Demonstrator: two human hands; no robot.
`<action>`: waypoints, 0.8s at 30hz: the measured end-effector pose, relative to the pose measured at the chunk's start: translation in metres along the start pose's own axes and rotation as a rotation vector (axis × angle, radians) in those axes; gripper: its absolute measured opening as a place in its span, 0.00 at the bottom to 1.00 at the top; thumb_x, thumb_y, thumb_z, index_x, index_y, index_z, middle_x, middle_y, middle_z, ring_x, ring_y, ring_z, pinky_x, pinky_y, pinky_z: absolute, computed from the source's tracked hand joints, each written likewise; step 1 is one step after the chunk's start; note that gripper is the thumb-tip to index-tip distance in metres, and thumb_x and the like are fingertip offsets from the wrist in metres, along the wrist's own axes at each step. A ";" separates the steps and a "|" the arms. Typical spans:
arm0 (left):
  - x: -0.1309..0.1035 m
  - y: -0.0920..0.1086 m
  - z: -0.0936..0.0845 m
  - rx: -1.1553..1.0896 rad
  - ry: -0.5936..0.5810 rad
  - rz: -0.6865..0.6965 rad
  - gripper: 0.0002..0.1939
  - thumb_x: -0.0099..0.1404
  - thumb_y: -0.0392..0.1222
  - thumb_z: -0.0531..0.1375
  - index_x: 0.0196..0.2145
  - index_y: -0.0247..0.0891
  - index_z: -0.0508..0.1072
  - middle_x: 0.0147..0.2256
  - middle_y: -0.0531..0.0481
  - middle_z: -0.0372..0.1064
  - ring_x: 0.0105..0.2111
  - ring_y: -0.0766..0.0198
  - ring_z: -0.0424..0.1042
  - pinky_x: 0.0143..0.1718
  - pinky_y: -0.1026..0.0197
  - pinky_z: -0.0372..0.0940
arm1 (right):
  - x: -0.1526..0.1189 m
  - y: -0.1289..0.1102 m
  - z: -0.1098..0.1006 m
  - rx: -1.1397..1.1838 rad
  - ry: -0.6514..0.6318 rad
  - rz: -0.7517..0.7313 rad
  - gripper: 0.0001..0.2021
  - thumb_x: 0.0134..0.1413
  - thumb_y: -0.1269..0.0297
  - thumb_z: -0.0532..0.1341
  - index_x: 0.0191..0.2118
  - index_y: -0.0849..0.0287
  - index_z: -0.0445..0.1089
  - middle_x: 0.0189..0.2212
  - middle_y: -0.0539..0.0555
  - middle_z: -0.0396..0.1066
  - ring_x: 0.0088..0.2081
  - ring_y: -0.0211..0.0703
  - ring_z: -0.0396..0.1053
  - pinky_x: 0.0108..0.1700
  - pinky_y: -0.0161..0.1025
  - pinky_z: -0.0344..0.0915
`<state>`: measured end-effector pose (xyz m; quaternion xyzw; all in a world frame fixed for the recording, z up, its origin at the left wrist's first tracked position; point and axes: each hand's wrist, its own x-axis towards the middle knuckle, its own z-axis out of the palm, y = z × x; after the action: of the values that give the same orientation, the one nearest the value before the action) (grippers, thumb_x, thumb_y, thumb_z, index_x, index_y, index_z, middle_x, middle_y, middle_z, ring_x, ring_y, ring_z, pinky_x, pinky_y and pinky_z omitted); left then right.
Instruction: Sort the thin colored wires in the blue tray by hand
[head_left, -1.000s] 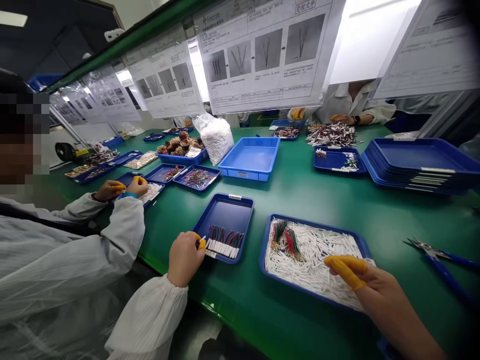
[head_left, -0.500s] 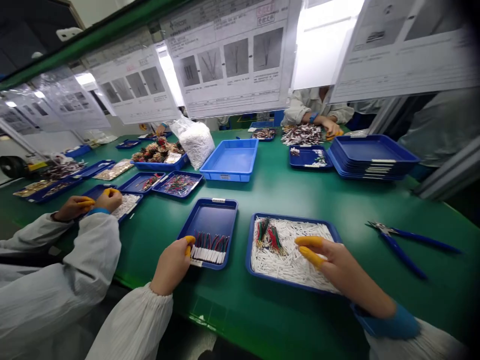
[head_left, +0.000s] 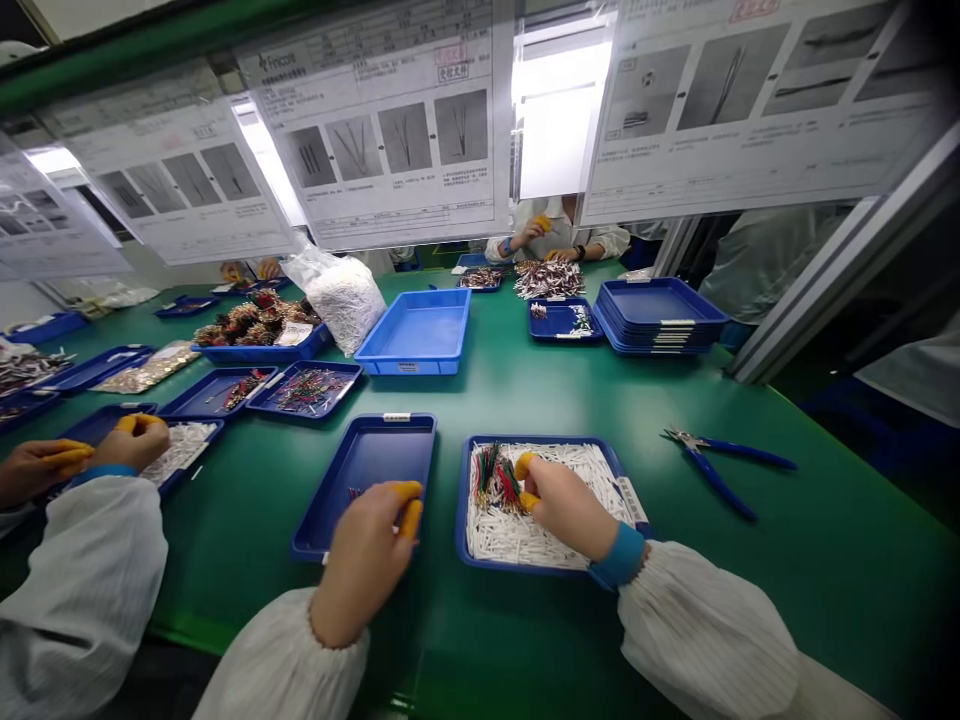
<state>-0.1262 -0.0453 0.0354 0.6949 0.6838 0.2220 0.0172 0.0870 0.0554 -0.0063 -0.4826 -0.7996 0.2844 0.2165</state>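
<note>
My left hand point(head_left: 371, 555), with yellow finger covers on thumb and forefinger, hovers over the near right part of a blue tray point(head_left: 371, 450). Its two fingertips are slightly apart, and nothing shows between them. The hand hides most of the row of white-ended wires in that tray. My right hand point(head_left: 566, 505) is above a second blue tray point(head_left: 463, 520) filled with small white tubes point(head_left: 577, 460). Its yellow-covered thumb and forefinger stand apart at the right edge of a bunch of red, green and black wires point(head_left: 499, 480) lying on the tubes.
Blue-handled pliers point(head_left: 720, 465) lie open on the right. Beyond are a light-blue bin point(head_left: 416, 325), a plastic bag of white pieces point(head_left: 346, 305) and stacked blue trays point(head_left: 660, 305). A co-worker's hands point(head_left: 127, 445) work at the left. Printed sheets point(head_left: 382, 120) hang above.
My right hand has moved left to the bunch of wires. My left hand has lifted from the wire row and shifted over it. The view has turned to the right.
</note>
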 end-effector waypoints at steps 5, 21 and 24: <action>0.016 0.059 0.029 -0.239 -0.135 0.269 0.11 0.58 0.32 0.53 0.37 0.37 0.72 0.34 0.45 0.73 0.35 0.57 0.70 0.36 0.57 0.66 | -0.005 0.014 -0.027 0.116 -0.006 0.032 0.09 0.41 0.79 0.54 0.31 0.61 0.61 0.21 0.49 0.63 0.24 0.40 0.63 0.26 0.37 0.60; 0.025 0.098 0.068 -0.994 -0.343 -0.099 0.10 0.57 0.40 0.57 0.24 0.33 0.74 0.24 0.49 0.69 0.25 0.64 0.66 0.27 0.64 0.62 | -0.037 -0.002 -0.036 1.083 0.045 0.225 0.09 0.37 0.64 0.66 0.28 0.59 0.68 0.20 0.46 0.64 0.23 0.35 0.62 0.26 0.34 0.61; 0.023 0.097 0.067 -1.055 -0.338 -0.166 0.11 0.56 0.41 0.57 0.22 0.33 0.75 0.22 0.49 0.68 0.23 0.65 0.65 0.24 0.65 0.61 | -0.038 0.002 -0.041 1.044 0.119 0.228 0.08 0.40 0.62 0.65 0.27 0.59 0.68 0.20 0.47 0.65 0.23 0.36 0.63 0.29 0.36 0.63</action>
<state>-0.0130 -0.0111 0.0133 0.5618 0.5200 0.4178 0.4893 0.1301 0.0323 0.0202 -0.4099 -0.4806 0.6380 0.4405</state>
